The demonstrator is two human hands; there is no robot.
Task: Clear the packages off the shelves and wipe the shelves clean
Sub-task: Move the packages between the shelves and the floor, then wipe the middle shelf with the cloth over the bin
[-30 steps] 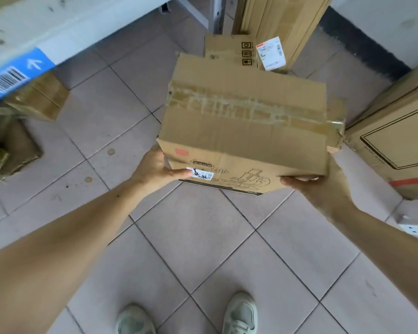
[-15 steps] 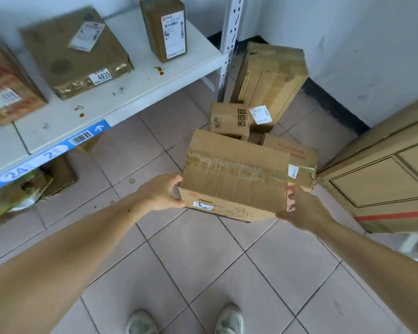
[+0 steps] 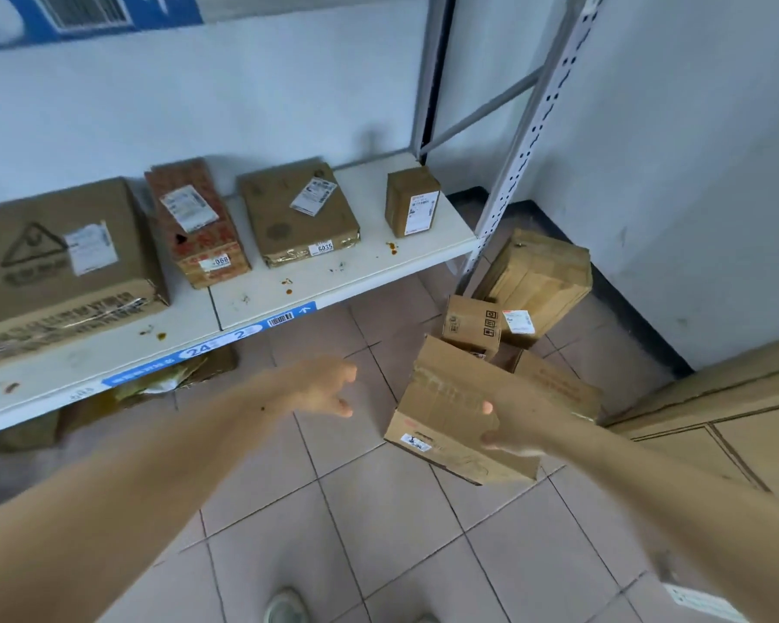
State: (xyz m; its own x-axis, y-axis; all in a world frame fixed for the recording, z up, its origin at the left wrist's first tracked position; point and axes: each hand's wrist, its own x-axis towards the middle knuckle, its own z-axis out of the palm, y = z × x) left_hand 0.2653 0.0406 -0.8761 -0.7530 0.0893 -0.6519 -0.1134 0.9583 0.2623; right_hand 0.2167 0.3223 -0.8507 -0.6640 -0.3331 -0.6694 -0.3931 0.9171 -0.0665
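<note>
A taped cardboard box (image 3: 441, 397) sits tilted on the floor pile at the right. My right hand (image 3: 511, 431) is blurred and still on its near edge, thumb on the front face, a finger on top. My left hand (image 3: 327, 388) hangs off the box to its left, fingers apart and holding nothing. The white shelf (image 3: 356, 269) carries brown stains and several packages: a large carton (image 3: 55, 267), a red-printed box (image 3: 194, 222), a flat box marked 6035 (image 3: 295, 213) and a small upright box (image 3: 412, 202).
Behind the taped box on the floor lie a small box (image 3: 471, 326), a tall carton (image 3: 538, 281) and a flat box (image 3: 556, 382). Large cartons (image 3: 716, 429) stand at the right. The shelf post (image 3: 513, 146) rises by the corner. More packages (image 3: 163, 382) sit under the shelf.
The taped box has gone down and to the right onto the floor pile. My left hand has let go of it and drawn back. The view has tilted up to the shelf.
</note>
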